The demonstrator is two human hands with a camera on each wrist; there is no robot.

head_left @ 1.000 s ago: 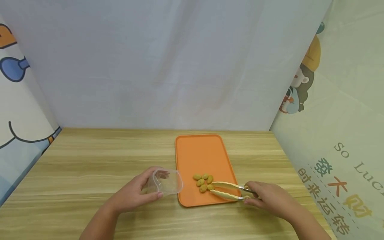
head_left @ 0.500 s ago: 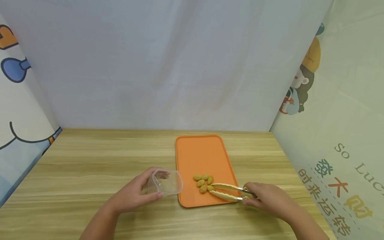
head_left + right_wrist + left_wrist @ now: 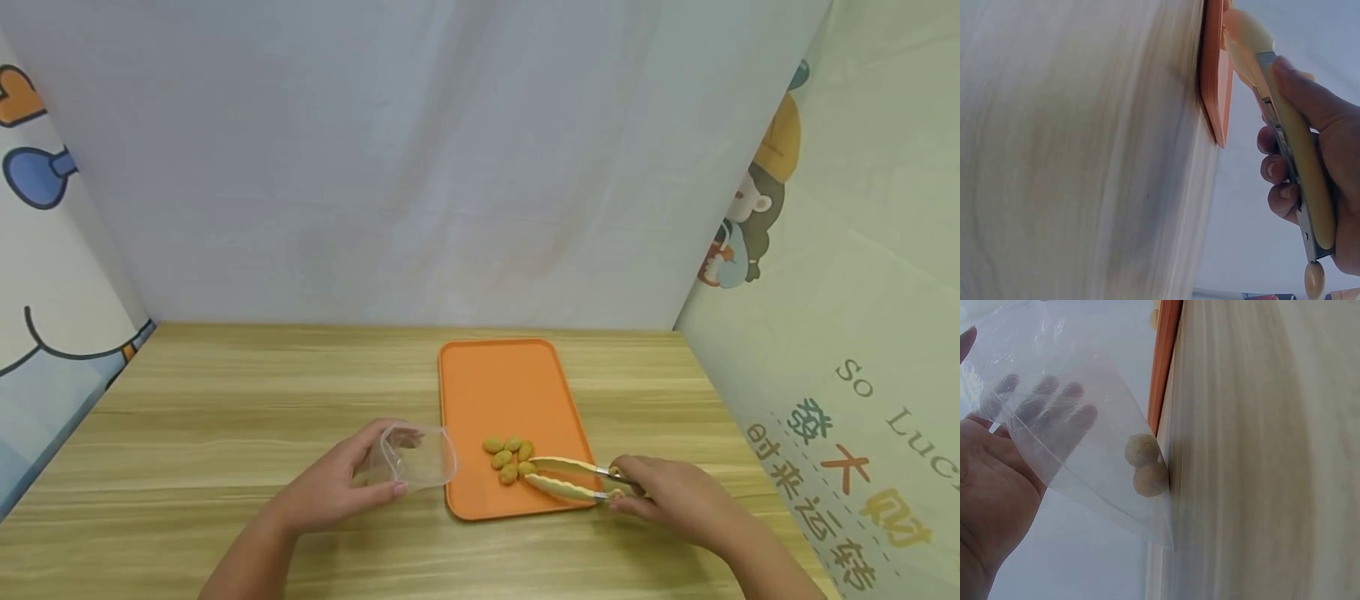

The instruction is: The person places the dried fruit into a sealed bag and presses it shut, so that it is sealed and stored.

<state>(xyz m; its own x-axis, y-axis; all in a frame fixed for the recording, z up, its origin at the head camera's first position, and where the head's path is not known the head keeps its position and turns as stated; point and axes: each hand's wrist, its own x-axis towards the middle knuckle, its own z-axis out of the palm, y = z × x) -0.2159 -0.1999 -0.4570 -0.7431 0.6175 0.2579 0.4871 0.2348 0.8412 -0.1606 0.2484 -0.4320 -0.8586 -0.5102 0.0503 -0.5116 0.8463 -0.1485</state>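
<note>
My left hand (image 3: 337, 479) holds a clear plastic bag (image 3: 423, 458), its mouth spread wide, beside the tray. Through the film in the left wrist view, two small round brownish pieces (image 3: 1146, 465) show low in the bag (image 3: 1085, 469). My right hand (image 3: 671, 500) grips tongs (image 3: 562, 487) with cream, wavy-edged heads. Their tips straddle the rightmost of several small yellow-brown oval pieces (image 3: 502, 459) on the orange tray (image 3: 498, 387). Whether they squeeze that piece I cannot tell. In the right wrist view, fingers curl round the tongs' handle (image 3: 1307, 175).
The tray lies on a wood-grain table (image 3: 300, 375), right of its middle. Behind the table hangs a plain pale curtain (image 3: 375, 167). Printed cloths hang at the left (image 3: 60, 275) and right (image 3: 847, 275) sides.
</note>
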